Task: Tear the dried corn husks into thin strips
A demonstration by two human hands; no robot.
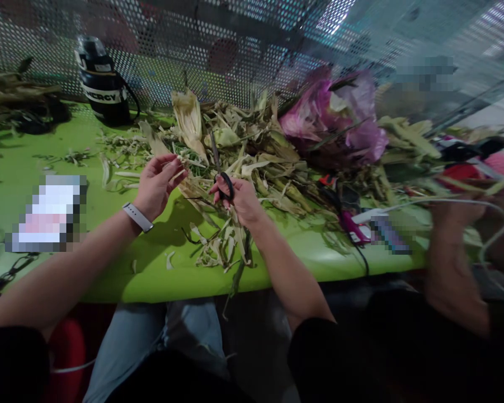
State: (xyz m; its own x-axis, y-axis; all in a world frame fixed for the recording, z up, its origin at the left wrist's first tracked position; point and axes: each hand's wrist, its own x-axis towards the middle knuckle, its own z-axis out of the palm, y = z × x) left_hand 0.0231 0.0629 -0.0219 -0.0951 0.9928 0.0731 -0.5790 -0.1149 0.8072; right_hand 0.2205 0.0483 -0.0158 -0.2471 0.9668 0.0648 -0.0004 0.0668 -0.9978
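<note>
The right hand (240, 200) is closed on a pair of scissors (219, 168), fingers through the black loops and blades pointing up and away into the pile. The left hand (157, 183), a watch (137, 217) on its wrist, pinches a pale husk strip (180, 165) between thumb and fingertips, just left of the blades. The step in hand looks like trimming husk. A cut here calls for the strip held taut and the fingertips kept clear of the blades. Whether the blades are parted I cannot tell. Both hands work over the near edge of the green table (37, 162), with cut scraps below them and the heap of husks (260, 154) behind. A black bottle (103, 84) stands far left, a pink bag (331, 117) lies beyond, and another person's arm (453, 263) is at the right
</note>
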